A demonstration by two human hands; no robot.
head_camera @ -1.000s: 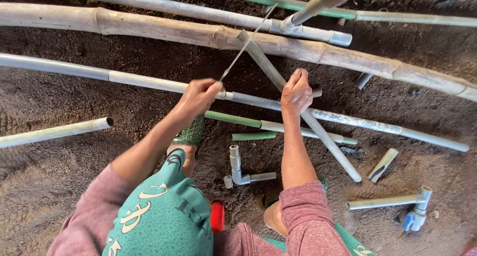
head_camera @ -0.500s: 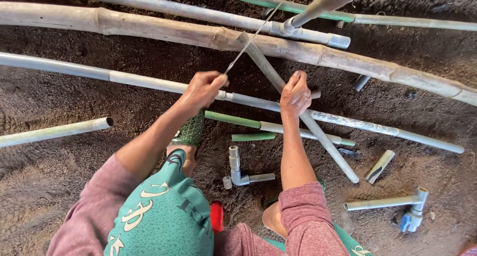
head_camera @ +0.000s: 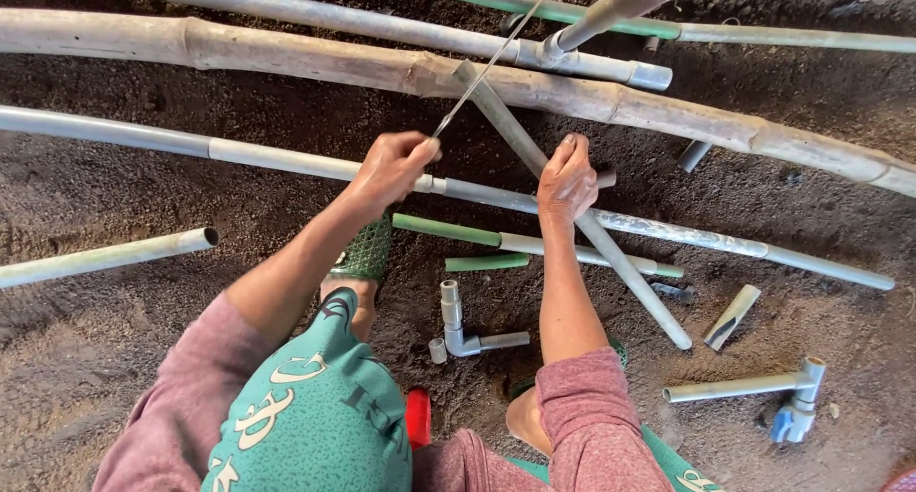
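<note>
Hacksaw blade (head_camera: 487, 67) slants up-right from the left hand (head_camera: 393, 167), clenched on its lower end; right hand (head_camera: 567, 179) grips the diagonal grey pipe (head_camera: 611, 253) alongside.

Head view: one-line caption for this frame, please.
Left hand draws a thin saw blade while right hand steadies a grey pipe over soil.

The hacksaw blade (head_camera: 482, 77) is thin, bright metal. The diagonal pipe (head_camera: 582, 215) looks like grey plastic, matt and dusty. The bamboo pole (head_camera: 286, 58) is dry, pale and rough. The soil (head_camera: 114, 320) is dark and grainy. The pink sleeve (head_camera: 592, 416) is soft cloth.
</note>
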